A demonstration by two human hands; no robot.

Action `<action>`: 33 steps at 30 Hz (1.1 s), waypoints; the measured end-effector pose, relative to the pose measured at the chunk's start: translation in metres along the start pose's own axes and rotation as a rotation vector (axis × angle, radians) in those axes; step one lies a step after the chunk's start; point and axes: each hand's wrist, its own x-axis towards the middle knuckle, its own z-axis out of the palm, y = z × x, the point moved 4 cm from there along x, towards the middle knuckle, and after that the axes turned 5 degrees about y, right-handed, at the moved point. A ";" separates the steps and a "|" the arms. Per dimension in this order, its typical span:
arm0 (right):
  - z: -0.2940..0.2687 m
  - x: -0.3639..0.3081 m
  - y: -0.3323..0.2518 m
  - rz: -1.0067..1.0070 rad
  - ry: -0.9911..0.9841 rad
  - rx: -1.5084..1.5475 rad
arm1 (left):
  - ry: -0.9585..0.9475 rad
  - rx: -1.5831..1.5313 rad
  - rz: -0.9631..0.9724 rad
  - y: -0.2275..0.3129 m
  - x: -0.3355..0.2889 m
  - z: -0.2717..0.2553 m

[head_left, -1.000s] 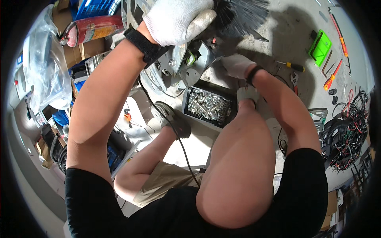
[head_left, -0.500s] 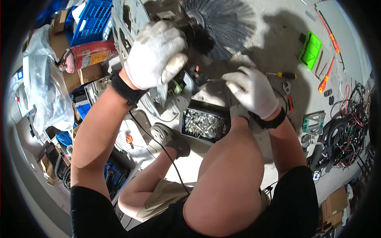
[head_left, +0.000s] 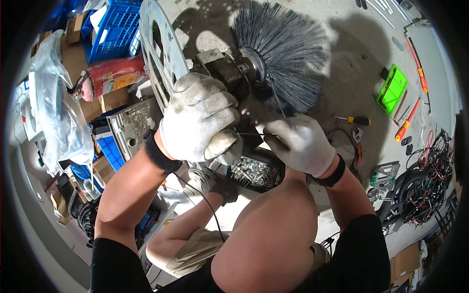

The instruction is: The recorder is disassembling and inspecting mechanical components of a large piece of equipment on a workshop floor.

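My left hand (head_left: 200, 117), in a white work glove, is closed, fingers curled, in front of the pale metal plate (head_left: 168, 46) with cut-outs; what it grips is hidden behind the glove. My right hand (head_left: 300, 144), gloved too, pinches a thin dark rod (head_left: 251, 134) that runs level toward my left hand. Beyond the hands, a round brush (head_left: 283, 56) with dark bristles sits on a hub beside a dark metal block (head_left: 222, 71). Just below the rod stands a black box of loose screws and small metal hardware (head_left: 254, 173).
At right lie a yellow-black screwdriver (head_left: 359, 120), an adjustable wrench (head_left: 358, 146), a green tray (head_left: 392, 89), an orange-handled tool (head_left: 403, 128) and tangled cables (head_left: 425, 180). At left are a red fire extinguisher (head_left: 115, 75) and a blue crate (head_left: 115, 31). A black cord (head_left: 207, 200) crosses near my leg.
Both hands now appear lower and closer together, and more of the brush and plate shows. My right hand's fingers have closed in, and the dark rod shows clearly between the hands.
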 end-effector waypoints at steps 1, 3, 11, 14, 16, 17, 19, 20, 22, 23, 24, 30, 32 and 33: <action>0.001 0.001 0.001 0.037 -0.025 0.017 | -0.004 -0.016 -0.022 -0.002 0.000 0.001; 0.001 0.002 0.002 0.106 -0.048 0.081 | -0.011 -0.030 -0.021 -0.003 -0.001 0.002; 0.015 0.011 -0.009 0.033 -0.156 -0.023 | 0.016 -0.057 0.007 -0.005 0.011 0.002; 0.018 0.012 -0.006 0.007 -0.157 -0.053 | 0.015 -0.026 -0.001 -0.006 0.017 0.007; 0.019 0.013 -0.005 -0.011 -0.100 -0.102 | 0.037 -0.015 -0.004 -0.007 0.018 0.007; 0.020 0.012 -0.005 -0.017 -0.094 -0.095 | 0.038 0.008 0.008 -0.007 0.018 0.007; 0.022 0.012 -0.007 -0.028 -0.088 -0.084 | 0.041 0.023 0.024 -0.005 0.017 0.007; 0.022 0.011 -0.008 -0.037 -0.099 -0.102 | 0.045 0.020 0.029 -0.006 0.016 0.006; 0.021 0.011 -0.011 -0.060 -0.072 -0.126 | 0.032 0.033 0.043 -0.005 0.015 0.005; 0.020 0.011 -0.012 -0.069 -0.066 -0.133 | 0.031 0.027 0.028 -0.005 0.015 0.006; 0.020 0.010 -0.013 -0.055 -0.080 -0.135 | 0.042 0.024 0.011 -0.006 0.015 0.006; 0.018 0.010 -0.014 -0.036 -0.083 -0.073 | 0.037 0.091 0.011 -0.005 0.014 0.008; 0.020 0.010 -0.013 -0.020 -0.108 -0.101 | 0.049 0.105 0.041 -0.003 0.014 0.008; 0.020 0.010 -0.014 -0.055 -0.072 -0.111 | 0.060 0.118 0.061 -0.003 0.014 0.008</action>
